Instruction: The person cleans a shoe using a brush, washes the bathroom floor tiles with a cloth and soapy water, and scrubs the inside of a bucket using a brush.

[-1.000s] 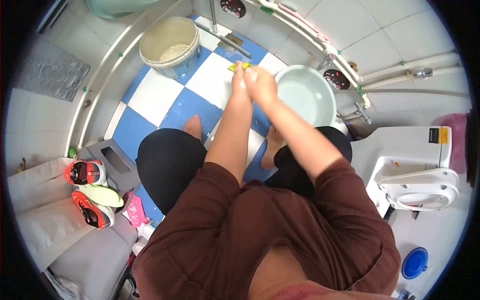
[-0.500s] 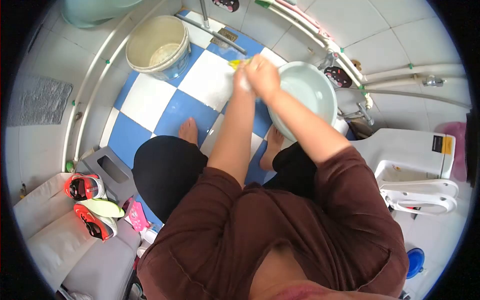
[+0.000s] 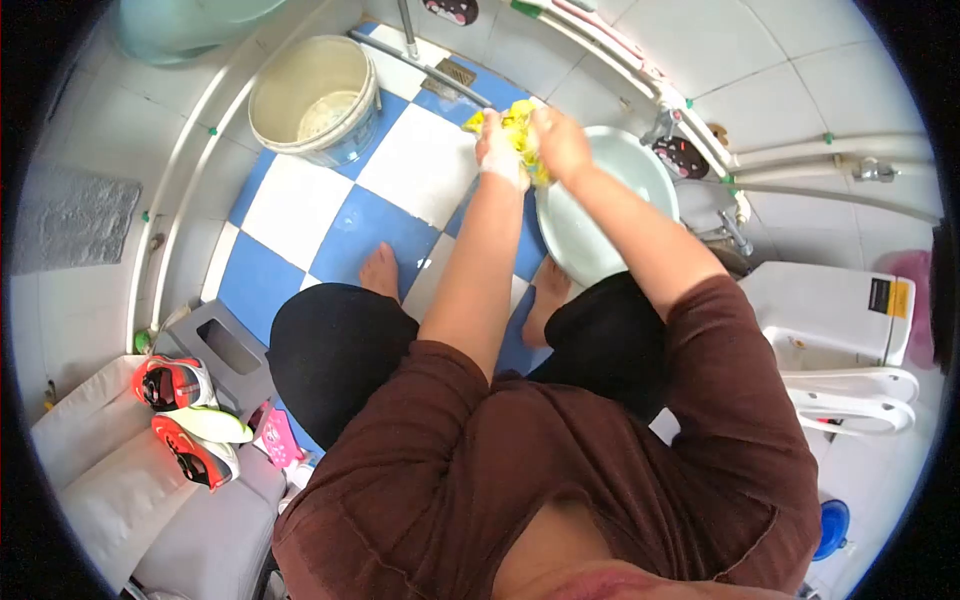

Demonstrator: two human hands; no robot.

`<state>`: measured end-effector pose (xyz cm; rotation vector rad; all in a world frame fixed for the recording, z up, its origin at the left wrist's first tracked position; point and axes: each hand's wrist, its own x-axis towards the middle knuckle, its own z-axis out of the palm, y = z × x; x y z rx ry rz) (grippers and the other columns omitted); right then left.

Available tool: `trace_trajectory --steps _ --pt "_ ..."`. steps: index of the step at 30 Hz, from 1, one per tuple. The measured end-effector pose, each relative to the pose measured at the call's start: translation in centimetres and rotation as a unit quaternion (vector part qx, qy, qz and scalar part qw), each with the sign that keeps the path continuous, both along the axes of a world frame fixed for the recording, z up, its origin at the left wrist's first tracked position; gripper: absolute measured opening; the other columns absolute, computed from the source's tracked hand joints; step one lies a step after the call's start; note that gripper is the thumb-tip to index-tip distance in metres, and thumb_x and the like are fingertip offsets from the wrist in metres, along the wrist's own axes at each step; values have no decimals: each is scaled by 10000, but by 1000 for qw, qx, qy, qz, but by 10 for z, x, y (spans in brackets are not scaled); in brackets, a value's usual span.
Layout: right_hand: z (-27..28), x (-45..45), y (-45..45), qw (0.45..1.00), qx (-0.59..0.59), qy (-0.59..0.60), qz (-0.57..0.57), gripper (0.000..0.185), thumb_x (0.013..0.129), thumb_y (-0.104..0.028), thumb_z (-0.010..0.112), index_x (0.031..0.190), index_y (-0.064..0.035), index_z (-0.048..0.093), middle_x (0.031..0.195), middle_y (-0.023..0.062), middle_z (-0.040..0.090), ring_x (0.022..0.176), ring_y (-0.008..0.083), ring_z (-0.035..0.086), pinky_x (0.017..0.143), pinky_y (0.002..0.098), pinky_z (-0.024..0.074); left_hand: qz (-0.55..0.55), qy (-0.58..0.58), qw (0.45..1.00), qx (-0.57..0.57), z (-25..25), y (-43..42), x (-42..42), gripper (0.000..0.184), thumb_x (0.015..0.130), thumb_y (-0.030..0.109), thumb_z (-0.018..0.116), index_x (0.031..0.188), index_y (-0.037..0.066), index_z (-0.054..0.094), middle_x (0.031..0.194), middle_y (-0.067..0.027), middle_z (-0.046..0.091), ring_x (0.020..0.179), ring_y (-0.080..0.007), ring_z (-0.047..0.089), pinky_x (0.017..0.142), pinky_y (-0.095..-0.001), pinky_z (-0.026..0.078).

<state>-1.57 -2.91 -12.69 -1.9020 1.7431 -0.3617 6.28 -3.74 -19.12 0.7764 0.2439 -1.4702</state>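
A yellow patterned cloth (image 3: pixel 519 128) is bunched between my two hands, over the floor at the left rim of a pale green basin (image 3: pixel 610 215). My left hand (image 3: pixel 497 150) is closed on the cloth's left side, with white suds on the hand and wrist. My right hand (image 3: pixel 562 145) grips its right side, close to the basin's upper left edge. The fingertips of both hands are partly hidden by the cloth.
A large bucket (image 3: pixel 315 100) stands on the checkered floor (image 3: pixel 420 165) at the upper left, near a drain (image 3: pixel 450 76). Red shoes (image 3: pixel 195 452) lie at the lower left. A toilet (image 3: pixel 825 320) is at the right; pipes and taps (image 3: pixel 735 232) line the wall.
My hands have moved slightly apart, and much more of the yellow cloth shows between them. The view has shifted a little since the first frame.
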Motion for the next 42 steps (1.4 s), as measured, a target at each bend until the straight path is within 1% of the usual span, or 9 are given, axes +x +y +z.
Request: trace_trajectory --steps 5,9,17,22,24,27,30,39,42 --pt "-23 -30 -59 964 -44 -218 147 419 899 -450 449 1043 -87 601 974 155 634 916 307 596 814 360 451 -58 -79 986 -138 26 18 9 387 879 158 412 1248 43 441 1126 -141 545 1005 -224 550 878 -356 449" --pt "13 -17 -52 961 59 -36 267 378 901 -393 487 1075 -73 590 913 127 653 834 274 612 759 365 470 -50 -106 975 -190 15 20 21 640 801 48 387 1420 106 236 1287 -172 436 1136 -277 473 991 -386 365" --pt "29 -11 -55 903 260 -342 9 387 891 -321 500 1157 -42 481 1101 119 568 930 236 588 779 337 488 -128 -323 920 -181 8 17 39 648 777 29 424 1403 91 271 1232 -105 456 1131 -243 467 973 -320 367" --pt "-14 10 -49 981 -28 -163 105 438 844 -252 591 1190 -25 446 1086 158 585 976 284 577 853 353 452 -71 -547 784 -285 -4 17 20 695 740 106 568 1381 73 303 1116 -103 531 1038 -221 506 876 -331 431" --pt "-24 4 -64 981 -64 -168 72 433 864 -222 577 1195 12 424 1038 148 598 951 197 570 817 302 456 -139 -221 960 -102 5 25 29 705 830 368 516 1409 68 247 1422 -145 293 1276 -253 340 973 -352 361" --pt "3 13 -32 974 -21 -178 135 357 839 -188 579 1150 -48 474 1037 166 602 964 305 573 824 362 463 -163 -37 971 172 45 29 42 762 859 611 368 1349 28 353 1345 -172 412 1205 -290 436 988 -477 344" --pt "13 24 -2 951 -108 -101 270 288 804 -169 593 1057 -68 498 1017 167 594 964 360 553 804 405 462 -162 167 965 -123 4 23 56 584 850 603 425 1120 101 552 986 -101 618 925 -244 598 833 -417 475" --pt "-10 21 -29 992 -79 -100 -24 328 826 -353 532 951 -49 527 913 249 596 882 393 582 753 433 456 -47 -23 999 3 12 11 -12 430 836 454 571 1095 116 509 925 -98 586 835 -243 596 701 -413 506" --pt "0 31 6 995 8 -101 12 343 805 -347 547 929 -30 497 949 271 591 927 406 568 782 450 436 -125 145 971 -140 -62 -1 18 506 834 537 507 1119 120 504 968 -97 584 875 -255 590 719 -410 503"
